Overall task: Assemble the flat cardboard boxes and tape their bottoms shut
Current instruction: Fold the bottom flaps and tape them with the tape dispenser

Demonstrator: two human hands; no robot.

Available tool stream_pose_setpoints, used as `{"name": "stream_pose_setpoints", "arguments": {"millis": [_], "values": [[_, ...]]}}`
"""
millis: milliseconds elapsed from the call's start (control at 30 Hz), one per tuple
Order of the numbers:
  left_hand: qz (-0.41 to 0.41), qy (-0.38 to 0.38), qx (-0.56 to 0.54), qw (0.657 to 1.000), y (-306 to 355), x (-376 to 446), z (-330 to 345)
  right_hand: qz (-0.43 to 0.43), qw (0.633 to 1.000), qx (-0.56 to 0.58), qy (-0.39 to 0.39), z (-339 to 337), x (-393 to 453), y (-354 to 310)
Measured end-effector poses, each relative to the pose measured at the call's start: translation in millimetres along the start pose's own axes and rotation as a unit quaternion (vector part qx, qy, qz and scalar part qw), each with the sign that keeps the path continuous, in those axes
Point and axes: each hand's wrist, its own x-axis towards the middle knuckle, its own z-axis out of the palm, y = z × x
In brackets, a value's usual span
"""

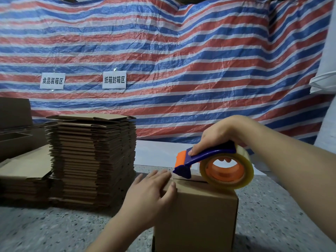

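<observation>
Left hand (151, 193) lies flat, fingers straight, on the cardboard box (198, 215); right hand (221, 135) grips the tape dispenser (212, 162) resting atop it

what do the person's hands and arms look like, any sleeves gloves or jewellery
Both are bare. The left hand and its forearm show no glove, ring, watch or sleeve as far as the lower edge of the picture. The right hand is the same: no glove, no visible ring, nothing on the wrist, and the forearm runs uncovered to the right edge. No markings show on either.
</observation>
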Motion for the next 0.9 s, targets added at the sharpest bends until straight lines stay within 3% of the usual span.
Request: {"name": "stream_pose_setpoints", "arguments": {"millis": [333,600,767,900], "values": [[0.026,-0.007,0.038,0.999,5.1,1.4,-9.8,0.085,0.996,-0.019,-0.032,-6.6,-36.8,84.0],[0.021,-0.073,0.199,0.977,44.2,20.9,-23.2,0.081,0.995,0.011,-0.051,5.0,-32.0,95.7],[0.113,-0.176,0.142,0.968,76.7,21.9,-7.9,0.079,0.996,0.008,-0.051,4.4,-29.8,94.1],[0.133,-0.140,0.176,0.965,75.5,20.5,3.6,0.070,0.997,0.004,-0.043,0.5,-31.2,99.6]]}}
